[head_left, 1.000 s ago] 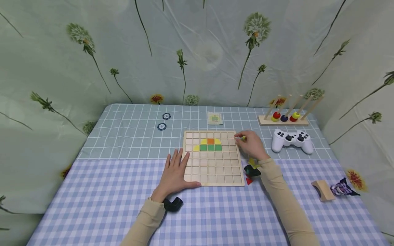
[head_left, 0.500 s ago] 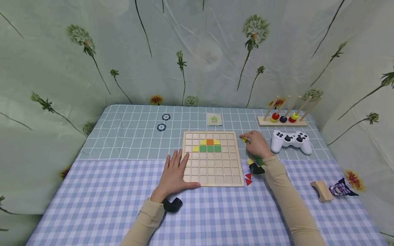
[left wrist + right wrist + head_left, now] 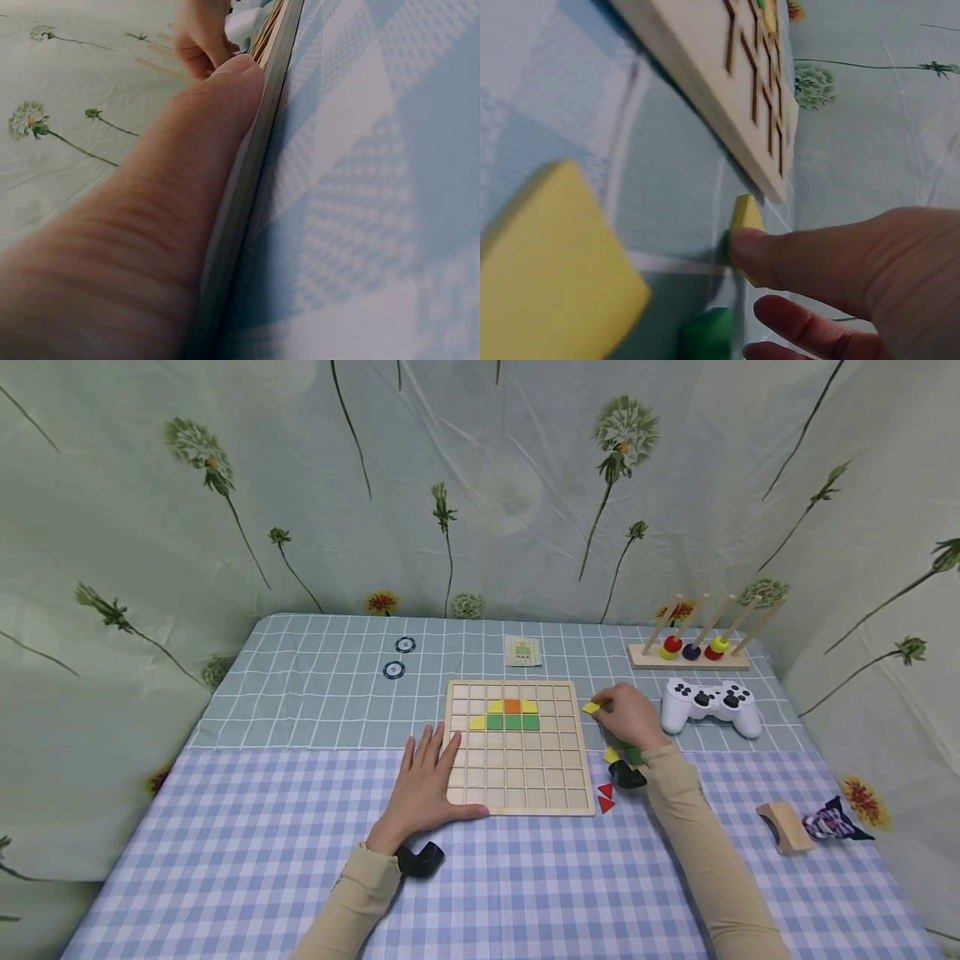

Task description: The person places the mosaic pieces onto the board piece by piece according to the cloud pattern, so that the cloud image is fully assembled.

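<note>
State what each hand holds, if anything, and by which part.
The right hand pinches a yellow piece by the side nearest the hand. The left hand, spread against the board, grips nothing.

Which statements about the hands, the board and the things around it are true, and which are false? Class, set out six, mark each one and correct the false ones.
1. The right hand holds a yellow piece off the board. True.
2. No piece on the board is orange. False: an orange square lies there.
3. The left hand rests at the board's left edge. True.
4. The picture card lies on the board. False: the picture card lies beyond its far edge.
5. Two red triangles lie to the right of the board. True.
6. The game controller is black all over. False: the game controller is mostly white.
</note>
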### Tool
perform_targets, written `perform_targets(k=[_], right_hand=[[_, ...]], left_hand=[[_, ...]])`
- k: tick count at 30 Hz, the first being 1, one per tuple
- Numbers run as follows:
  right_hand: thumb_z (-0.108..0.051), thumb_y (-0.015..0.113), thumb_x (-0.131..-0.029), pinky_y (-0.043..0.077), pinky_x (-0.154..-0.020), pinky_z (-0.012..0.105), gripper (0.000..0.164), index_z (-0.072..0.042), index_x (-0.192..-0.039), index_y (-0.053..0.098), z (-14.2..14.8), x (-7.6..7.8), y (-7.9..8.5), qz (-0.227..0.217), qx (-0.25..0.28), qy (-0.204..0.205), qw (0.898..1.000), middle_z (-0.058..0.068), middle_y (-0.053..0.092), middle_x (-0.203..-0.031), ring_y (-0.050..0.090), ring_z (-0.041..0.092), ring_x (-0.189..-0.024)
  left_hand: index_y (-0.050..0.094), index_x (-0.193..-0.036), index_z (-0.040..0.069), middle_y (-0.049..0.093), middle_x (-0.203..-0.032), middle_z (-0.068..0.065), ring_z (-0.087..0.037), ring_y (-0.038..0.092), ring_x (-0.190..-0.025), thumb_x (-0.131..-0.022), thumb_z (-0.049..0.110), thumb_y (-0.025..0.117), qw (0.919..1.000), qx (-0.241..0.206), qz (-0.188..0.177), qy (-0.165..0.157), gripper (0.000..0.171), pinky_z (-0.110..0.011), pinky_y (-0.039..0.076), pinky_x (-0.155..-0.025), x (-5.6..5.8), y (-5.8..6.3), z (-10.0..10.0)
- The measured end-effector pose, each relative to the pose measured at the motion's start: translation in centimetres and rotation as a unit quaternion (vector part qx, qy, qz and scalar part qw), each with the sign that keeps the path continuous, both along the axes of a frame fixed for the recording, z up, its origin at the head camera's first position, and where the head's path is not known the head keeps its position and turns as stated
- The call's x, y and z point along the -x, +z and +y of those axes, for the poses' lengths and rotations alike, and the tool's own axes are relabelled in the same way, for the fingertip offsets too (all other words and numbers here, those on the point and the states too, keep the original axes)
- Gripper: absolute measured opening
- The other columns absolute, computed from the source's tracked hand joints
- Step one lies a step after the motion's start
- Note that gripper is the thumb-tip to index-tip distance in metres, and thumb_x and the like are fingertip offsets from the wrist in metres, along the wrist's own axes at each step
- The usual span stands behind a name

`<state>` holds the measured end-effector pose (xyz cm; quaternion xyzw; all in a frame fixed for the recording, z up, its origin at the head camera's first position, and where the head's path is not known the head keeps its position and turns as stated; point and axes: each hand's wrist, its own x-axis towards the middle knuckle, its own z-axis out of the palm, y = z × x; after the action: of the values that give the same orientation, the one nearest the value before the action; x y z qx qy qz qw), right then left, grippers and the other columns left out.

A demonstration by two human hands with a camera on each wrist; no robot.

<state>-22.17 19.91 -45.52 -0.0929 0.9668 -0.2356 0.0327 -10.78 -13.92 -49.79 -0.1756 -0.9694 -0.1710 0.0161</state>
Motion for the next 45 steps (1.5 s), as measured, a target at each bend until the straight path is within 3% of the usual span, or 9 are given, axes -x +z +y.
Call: perform_targets(k=[7, 11, 17, 25, 36, 45], right_hand=[[-0.009, 0.074, -0.079, 0.043, -0.068, 0.040, 0.017, 0.001, -0.090, 0.066, 0.0, -0.3, 0.3, -0.008, 0.067, -0.041, 0.997, 0.015, 0.062, -0.086, 0.055, 0.030, -0.077], [-0.013, 0.074, -0.080, 0.041, -0.062, 0.034, 0.017, 0.000, -0.088, 0.066, -0.2, -0.6, 0.1, 0.011, 0.084, -0.053, 0.995, 0.013, 0.063, -0.082, 0.054, 0.026, -0.071], [-0.009, 0.068, -0.086, 0.037, -0.050, 0.030, 0.022, 0.004, -0.104, 0.065, -1.3, -1.4, -0.2, 0.056, 0.145, -0.038, 0.987, 0.014, 0.059, -0.087, 0.047, 0.020, -0.058], [-0.011, 0.066, -0.086, 0.040, -0.054, 0.031, 0.015, -0.001, -0.098, 0.065, -3.5, -2.4, 0.3, 0.032, 0.186, -0.007, 0.982, 0.011, 0.062, -0.088, 0.051, 0.019, -0.063], [-0.017, 0.074, -0.082, 0.040, -0.057, 0.029, 0.012, -0.006, -0.086, 0.070, -5.1, -2.9, -0.1, 0.012, 0.162, 0.020, 0.986, 0.000, 0.064, -0.075, 0.051, 0.015, -0.062], [-0.013, 0.071, -0.085, 0.048, -0.065, 0.035, 0.010, -0.005, -0.090, 0.076, -6.0, -2.8, -0.9, 0.047, 0.139, 0.019, 0.989, 0.008, 0.068, -0.089, 0.060, 0.020, -0.073]], left_hand=[[0.023, -0.152, 0.008, 0.010, -0.156, -0.018, -0.033, 0.000, -0.142, -0.064, 0.086, 0.054, 1.0000, -0.002, 0.004, -0.001, 0.121, -0.049, -0.003, -0.112, 0.0, -0.1, 0.0], [0.022, -0.152, 0.008, 0.010, -0.156, -0.018, -0.033, 0.000, -0.143, -0.065, 0.086, 0.054, 1.0000, -0.002, 0.002, -0.002, 0.121, -0.048, -0.003, -0.112, 0.0, -0.2, 0.1], [0.020, -0.152, 0.010, 0.007, -0.157, -0.016, -0.030, -0.003, -0.143, -0.064, 0.087, 0.052, 1.0000, 0.002, -0.006, 0.001, 0.121, -0.046, -0.006, -0.112, 0.0, -0.2, 0.0], [0.022, -0.152, 0.009, 0.009, -0.156, -0.017, -0.032, -0.001, -0.143, -0.064, 0.086, 0.053, 1.0000, 0.001, 0.000, 0.001, 0.121, -0.047, -0.004, -0.112, 0.0, -0.2, 0.0], [0.023, -0.152, 0.008, 0.010, -0.156, -0.018, -0.032, 0.000, -0.143, -0.064, 0.085, 0.055, 1.0000, 0.005, 0.006, -0.001, 0.120, -0.048, -0.003, -0.112, 0.0, -0.1, 0.0], [0.022, -0.152, 0.008, 0.009, -0.156, -0.018, -0.033, 0.001, -0.143, -0.065, 0.084, 0.056, 1.0000, 0.005, 0.002, 0.001, 0.120, -0.048, -0.003, -0.112, 0.0, 0.0, 0.0]])
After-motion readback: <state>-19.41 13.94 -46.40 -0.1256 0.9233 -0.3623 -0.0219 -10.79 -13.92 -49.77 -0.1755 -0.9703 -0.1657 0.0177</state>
